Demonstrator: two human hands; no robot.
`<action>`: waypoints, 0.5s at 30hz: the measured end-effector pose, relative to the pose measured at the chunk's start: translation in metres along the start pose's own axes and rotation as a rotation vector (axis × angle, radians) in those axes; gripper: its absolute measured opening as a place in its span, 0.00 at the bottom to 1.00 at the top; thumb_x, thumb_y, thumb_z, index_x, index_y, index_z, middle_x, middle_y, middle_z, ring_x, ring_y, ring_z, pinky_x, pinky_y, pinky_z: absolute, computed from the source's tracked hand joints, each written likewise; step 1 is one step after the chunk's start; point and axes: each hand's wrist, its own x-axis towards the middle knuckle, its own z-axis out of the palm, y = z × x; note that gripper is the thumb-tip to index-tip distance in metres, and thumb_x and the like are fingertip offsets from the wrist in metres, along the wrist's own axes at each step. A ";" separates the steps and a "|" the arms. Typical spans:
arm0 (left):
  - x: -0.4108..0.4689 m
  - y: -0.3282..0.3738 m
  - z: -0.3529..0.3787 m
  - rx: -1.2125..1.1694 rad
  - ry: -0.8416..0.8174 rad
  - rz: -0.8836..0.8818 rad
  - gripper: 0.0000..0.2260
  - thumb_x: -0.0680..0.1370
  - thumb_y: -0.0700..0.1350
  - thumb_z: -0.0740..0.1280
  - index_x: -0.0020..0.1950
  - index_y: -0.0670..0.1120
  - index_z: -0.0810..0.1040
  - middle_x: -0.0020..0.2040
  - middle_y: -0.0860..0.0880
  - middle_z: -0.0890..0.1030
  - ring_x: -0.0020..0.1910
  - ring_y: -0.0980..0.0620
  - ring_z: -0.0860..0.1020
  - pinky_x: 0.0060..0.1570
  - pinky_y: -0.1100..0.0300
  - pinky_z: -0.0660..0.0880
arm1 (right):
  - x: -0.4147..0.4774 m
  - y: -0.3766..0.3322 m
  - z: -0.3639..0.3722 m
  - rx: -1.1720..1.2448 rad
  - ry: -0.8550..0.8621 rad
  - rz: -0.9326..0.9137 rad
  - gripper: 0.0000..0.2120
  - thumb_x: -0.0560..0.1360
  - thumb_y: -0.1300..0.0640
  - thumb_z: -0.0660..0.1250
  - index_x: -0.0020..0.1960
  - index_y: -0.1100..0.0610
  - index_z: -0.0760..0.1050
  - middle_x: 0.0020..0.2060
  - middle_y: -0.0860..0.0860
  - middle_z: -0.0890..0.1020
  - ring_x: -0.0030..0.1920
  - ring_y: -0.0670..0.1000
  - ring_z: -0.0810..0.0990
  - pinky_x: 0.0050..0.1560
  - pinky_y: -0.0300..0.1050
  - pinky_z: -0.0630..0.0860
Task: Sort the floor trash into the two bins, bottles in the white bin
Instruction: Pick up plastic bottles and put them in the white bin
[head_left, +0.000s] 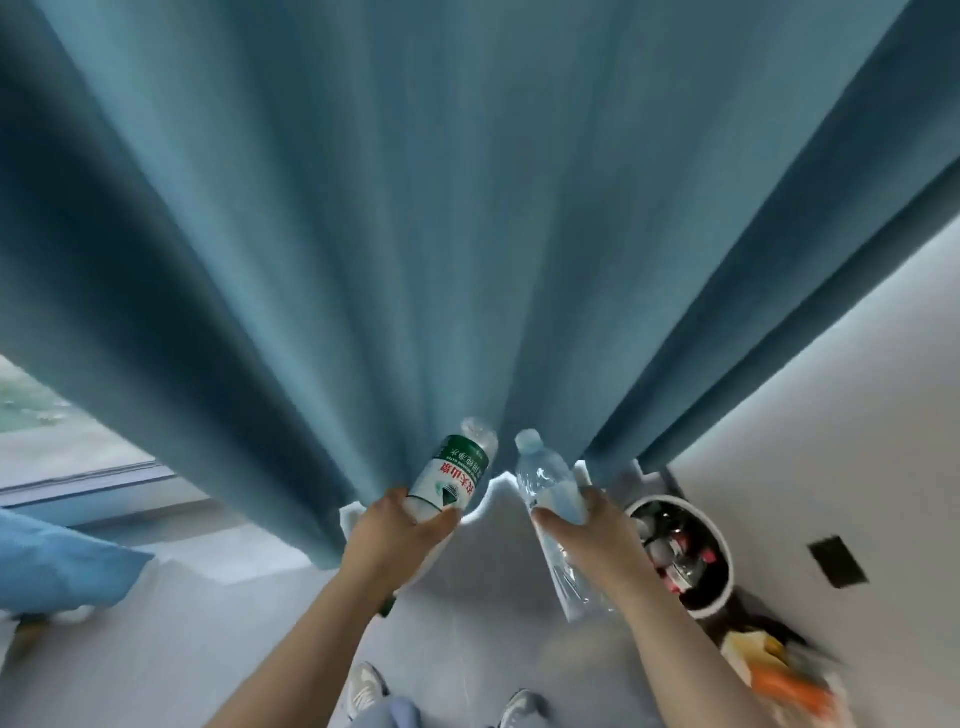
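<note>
A bottle with a green-and-white label (451, 475) is gripped in the left hand (395, 540), thumb and fingers curled round its near end. Its long axis is tipped away and to the right, and the label print is seen upside down. A clear bottle with a pale blue label (545, 483) is clasped likewise in the right hand (587, 540), its pale cap end pointed up and slightly left. Both are held above a pale floor (467, 634), before a blue curtain (467, 234). The white bin (724, 551), with bottles inside, is stood by a white wall (831, 415).
</note>
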 end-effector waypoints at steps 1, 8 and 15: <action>-0.001 0.018 0.015 0.024 -0.017 0.031 0.21 0.69 0.64 0.68 0.52 0.52 0.69 0.43 0.53 0.78 0.43 0.50 0.77 0.38 0.58 0.72 | 0.000 0.015 -0.016 0.031 0.028 0.017 0.22 0.71 0.41 0.69 0.58 0.52 0.70 0.39 0.44 0.76 0.38 0.46 0.75 0.36 0.39 0.68; -0.013 0.128 0.089 0.129 -0.139 0.229 0.19 0.70 0.63 0.68 0.51 0.51 0.71 0.46 0.52 0.79 0.43 0.51 0.77 0.42 0.58 0.75 | -0.002 0.098 -0.106 0.212 0.205 0.181 0.25 0.68 0.37 0.68 0.57 0.52 0.72 0.44 0.47 0.80 0.44 0.50 0.80 0.47 0.50 0.79; -0.001 0.197 0.139 0.209 -0.310 0.362 0.21 0.70 0.63 0.69 0.54 0.50 0.71 0.48 0.50 0.80 0.45 0.48 0.79 0.44 0.57 0.75 | 0.004 0.145 -0.149 0.362 0.296 0.309 0.18 0.74 0.42 0.68 0.55 0.50 0.65 0.46 0.49 0.77 0.38 0.42 0.75 0.26 0.29 0.66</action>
